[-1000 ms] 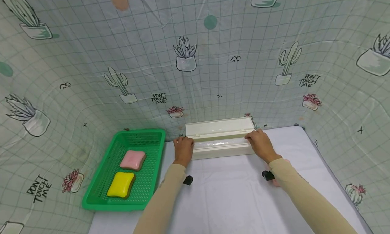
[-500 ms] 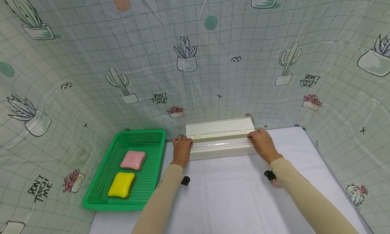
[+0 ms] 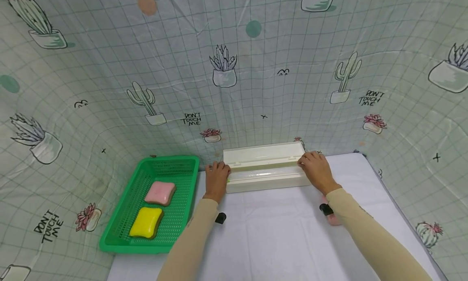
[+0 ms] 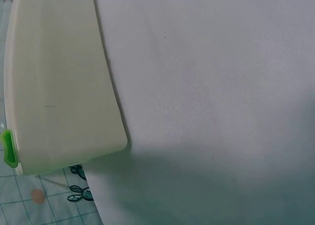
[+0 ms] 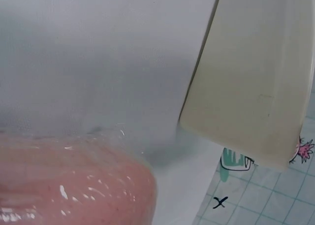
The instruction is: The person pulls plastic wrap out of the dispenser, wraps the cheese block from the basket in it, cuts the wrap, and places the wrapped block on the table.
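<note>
A long white cling film dispenser [image 3: 268, 184] stands at the back of the table with its lid [image 3: 261, 153] raised. Inside lies a roll of clear film [image 3: 265, 173]. My left hand [image 3: 216, 181] holds the left end, fingers curled over its top edge. At the other end my right hand [image 3: 317, 171] grips near the lid's corner with bent fingers and thumb; whether it pinches film there I cannot tell. A small green slider [image 4: 10, 148] sits at the dispenser's left end. Both wrist views show the dispenser's front and table, with the fingers out of sight.
On the left a green basket [image 3: 106, 240] holds a pink sponge [image 3: 160, 192] and a yellow sponge [image 3: 146, 222]. Below my right wrist lies a pink block wrapped in clear film [image 5: 83, 185]. A patterned curtain [image 3: 256, 94] hangs behind the white-covered table [image 3: 274, 240].
Both hands have shifted slightly outward along the dispenser, the left to the left and the right to the right. More of the dispenser's front shows between them. The lid stays raised.
</note>
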`<control>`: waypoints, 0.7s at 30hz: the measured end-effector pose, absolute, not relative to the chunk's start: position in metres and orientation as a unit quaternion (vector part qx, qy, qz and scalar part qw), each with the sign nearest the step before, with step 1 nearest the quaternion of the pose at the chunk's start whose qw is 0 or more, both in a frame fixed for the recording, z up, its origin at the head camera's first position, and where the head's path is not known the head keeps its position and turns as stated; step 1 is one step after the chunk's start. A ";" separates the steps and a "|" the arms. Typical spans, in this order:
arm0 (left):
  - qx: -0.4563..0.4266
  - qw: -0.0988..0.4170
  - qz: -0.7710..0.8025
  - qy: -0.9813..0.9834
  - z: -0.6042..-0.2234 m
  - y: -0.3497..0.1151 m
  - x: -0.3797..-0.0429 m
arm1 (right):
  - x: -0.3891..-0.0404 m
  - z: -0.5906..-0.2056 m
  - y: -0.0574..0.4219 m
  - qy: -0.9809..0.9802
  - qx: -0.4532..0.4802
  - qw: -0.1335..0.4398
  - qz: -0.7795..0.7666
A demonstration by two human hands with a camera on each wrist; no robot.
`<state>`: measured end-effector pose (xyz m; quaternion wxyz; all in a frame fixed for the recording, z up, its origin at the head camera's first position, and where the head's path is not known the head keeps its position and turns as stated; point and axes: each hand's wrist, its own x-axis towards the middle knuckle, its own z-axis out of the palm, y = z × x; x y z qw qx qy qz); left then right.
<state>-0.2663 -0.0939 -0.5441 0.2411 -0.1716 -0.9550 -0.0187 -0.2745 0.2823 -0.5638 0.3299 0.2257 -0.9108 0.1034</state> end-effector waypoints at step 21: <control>-0.164 0.283 0.018 -0.945 -0.520 -0.101 -0.277 | -0.281 -0.527 0.286 -0.892 0.234 0.377 0.083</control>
